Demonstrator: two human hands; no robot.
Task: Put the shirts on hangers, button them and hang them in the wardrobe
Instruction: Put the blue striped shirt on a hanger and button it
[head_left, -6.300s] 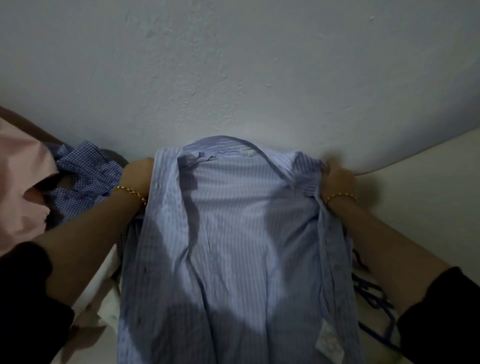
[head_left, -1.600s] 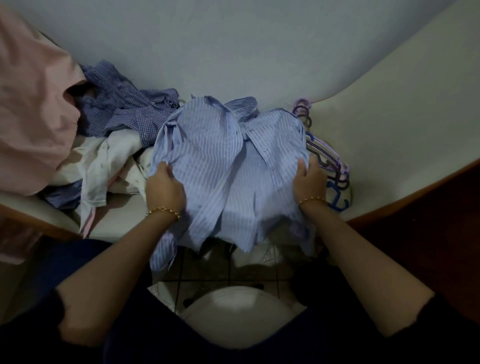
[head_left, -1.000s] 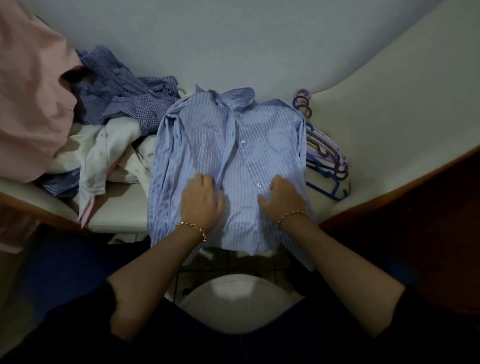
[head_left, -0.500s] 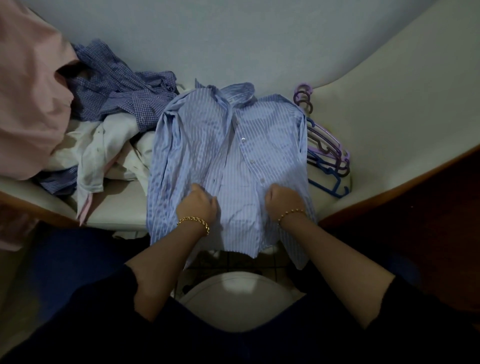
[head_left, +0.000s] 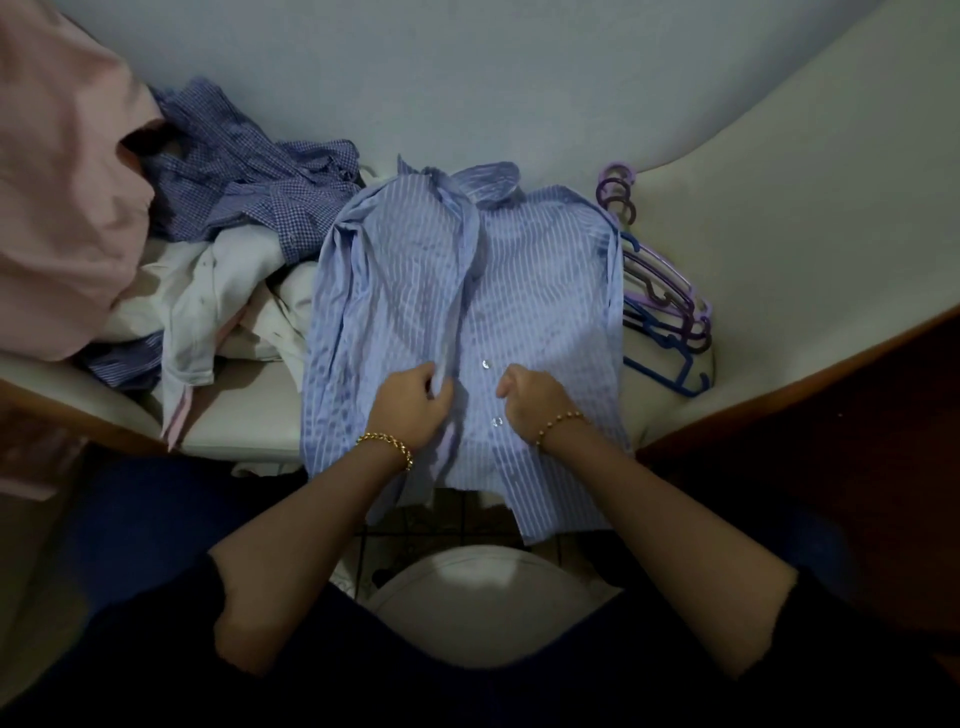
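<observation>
Across the cushion (head_left: 244, 421) lies the shirt (head_left: 545, 291). For buttoning, the left hand (head_left: 410, 400) pinches one placket, the right hand (head_left: 530, 395) the other.

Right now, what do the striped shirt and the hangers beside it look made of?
Striped shirt: thin woven cloth, likely cotton or a blend, matte; it creases and drapes softly. Hangers: probably moulded plastic, judging by uniform blue and purple colour and smooth, faintly glossy bars.

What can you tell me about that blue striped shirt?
The striped shirt is light blue cloth with white stripes, lying front up on the pale seat, collar toward the wall, hem hanging over the edge. Its lower front lies open; two buttons show. The left hand and right hand each pinch a front edge.
</observation>
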